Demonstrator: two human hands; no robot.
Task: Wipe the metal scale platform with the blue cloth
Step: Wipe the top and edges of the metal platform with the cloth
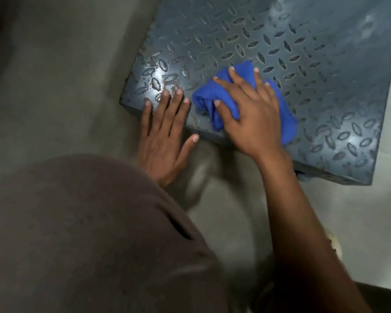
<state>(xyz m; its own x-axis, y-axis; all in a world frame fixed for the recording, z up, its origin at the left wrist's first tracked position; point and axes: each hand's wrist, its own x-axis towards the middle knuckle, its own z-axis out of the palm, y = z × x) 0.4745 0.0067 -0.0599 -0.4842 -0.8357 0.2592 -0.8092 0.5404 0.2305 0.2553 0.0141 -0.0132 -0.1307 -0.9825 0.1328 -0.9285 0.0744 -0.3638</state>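
Your right hand [251, 116] presses the blue cloth [212, 102] flat on the scale platform [280, 41], fingers spread; your left hand [165, 132] rests open, empty, at its edge.

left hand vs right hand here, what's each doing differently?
The right hand lies spread on the bunched blue cloth, pressing it to the scale platform; the left hand holds nothing.
The left hand sits at the platform's near corner, fingertips on the metal, palm hanging off over the floor; the right hand is further in from that corner.
Both are palm-down with fingers extended.
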